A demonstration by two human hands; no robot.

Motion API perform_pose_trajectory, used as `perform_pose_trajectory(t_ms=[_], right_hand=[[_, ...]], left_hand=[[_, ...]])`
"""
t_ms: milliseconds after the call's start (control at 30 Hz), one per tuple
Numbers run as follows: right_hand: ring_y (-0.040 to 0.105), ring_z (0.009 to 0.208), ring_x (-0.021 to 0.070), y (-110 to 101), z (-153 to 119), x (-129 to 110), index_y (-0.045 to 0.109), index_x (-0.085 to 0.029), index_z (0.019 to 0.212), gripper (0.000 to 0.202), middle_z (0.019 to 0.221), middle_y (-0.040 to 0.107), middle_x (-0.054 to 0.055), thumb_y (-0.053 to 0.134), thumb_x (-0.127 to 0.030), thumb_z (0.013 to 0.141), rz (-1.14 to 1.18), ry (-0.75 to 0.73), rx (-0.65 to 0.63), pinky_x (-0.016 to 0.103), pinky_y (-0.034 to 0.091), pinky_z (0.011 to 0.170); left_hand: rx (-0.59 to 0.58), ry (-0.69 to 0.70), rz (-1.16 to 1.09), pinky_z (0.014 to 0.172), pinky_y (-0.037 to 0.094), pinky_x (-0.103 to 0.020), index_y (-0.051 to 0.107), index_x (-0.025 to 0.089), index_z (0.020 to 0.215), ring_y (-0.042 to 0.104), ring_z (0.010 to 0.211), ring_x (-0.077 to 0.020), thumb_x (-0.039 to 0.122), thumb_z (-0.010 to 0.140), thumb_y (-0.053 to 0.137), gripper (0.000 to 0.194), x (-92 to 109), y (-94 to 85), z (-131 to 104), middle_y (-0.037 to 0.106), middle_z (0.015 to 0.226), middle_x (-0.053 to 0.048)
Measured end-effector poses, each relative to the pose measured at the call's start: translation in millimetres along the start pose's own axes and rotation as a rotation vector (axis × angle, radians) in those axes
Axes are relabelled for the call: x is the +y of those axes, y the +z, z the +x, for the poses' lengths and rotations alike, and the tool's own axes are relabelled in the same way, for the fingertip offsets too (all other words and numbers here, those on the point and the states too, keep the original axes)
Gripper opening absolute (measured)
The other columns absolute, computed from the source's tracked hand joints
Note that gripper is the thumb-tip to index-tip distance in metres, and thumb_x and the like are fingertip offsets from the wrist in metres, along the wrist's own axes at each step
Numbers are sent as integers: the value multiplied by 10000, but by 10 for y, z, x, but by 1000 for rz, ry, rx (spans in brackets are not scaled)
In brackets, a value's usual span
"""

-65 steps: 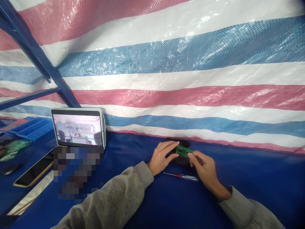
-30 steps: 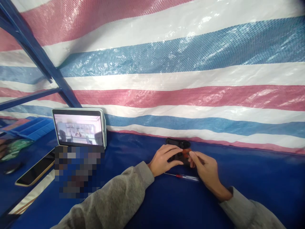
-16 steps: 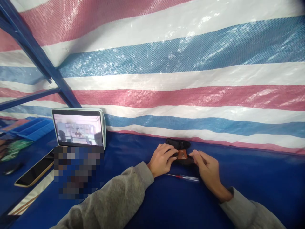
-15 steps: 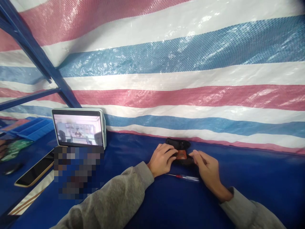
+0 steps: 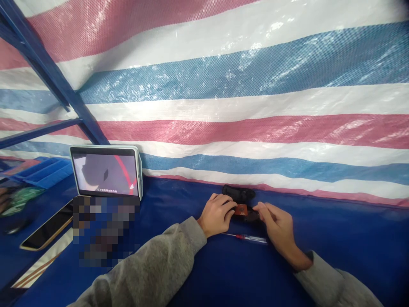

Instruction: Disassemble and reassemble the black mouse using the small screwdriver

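One orange board [image 5: 241, 209], end under left fingers [image 5: 226, 204], grip unclear; right fingers [image 5: 263, 209] pinched, any contents hidden

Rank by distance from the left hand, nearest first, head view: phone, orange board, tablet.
From the left hand:
1. Orange board: at its fingertips, on the right.
2. Tablet: propped up, off to the left.
3. Phone: lying flat, farther left.

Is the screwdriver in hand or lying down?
Lying down: the screwdriver rests on the blue surface, with neither the left hand nor the right hand gripping its handle.
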State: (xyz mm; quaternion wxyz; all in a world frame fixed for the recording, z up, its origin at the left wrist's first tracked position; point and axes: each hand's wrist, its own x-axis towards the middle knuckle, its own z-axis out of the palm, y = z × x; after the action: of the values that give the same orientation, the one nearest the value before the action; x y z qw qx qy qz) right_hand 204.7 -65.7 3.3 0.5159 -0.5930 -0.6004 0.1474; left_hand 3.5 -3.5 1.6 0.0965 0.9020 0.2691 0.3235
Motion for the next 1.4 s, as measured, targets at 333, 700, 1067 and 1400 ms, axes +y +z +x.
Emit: perform_pose_trajectory(t_ms=[333,700,1067,1400], right_hand=[[434,481,107,-14,-3,-17,626,-197,646,362,516,449,-45,502,-400,918,-3,-19,-1,254,343,517],[556,609,149,-16,17,2,671,-211,746,295,655,586,3,502,-375,923,-89,-101,64,290,436,618],[527,1188,269,32,156,360,644,-226,1030,242,1266,551,100,527,-369,873,-264,-138,-35,456,422,1008],[581,1130,255,21,204,378,640,-233,919,181,1211,608,97,520,-366,888,-216,-134,-103,437,445,973]], left_hand=[[-13,6,5,833,409,-354,629,175,1088,599,946,-195,161,902,516,218,3,-3,9,655,1056,-59],[-66,30,30,854,416,-366,629,177,1130,595,986,-212,186,907,525,247,2,12,13,659,1073,-76],[-73,-21,18,842,403,-351,657,193,1046,599,983,-200,186,892,589,169,-12,35,16,671,1048,-42],[-98,-34,21,846,413,-348,654,199,1059,596,997,-204,201,910,583,165,-22,31,23,670,1056,-50]])
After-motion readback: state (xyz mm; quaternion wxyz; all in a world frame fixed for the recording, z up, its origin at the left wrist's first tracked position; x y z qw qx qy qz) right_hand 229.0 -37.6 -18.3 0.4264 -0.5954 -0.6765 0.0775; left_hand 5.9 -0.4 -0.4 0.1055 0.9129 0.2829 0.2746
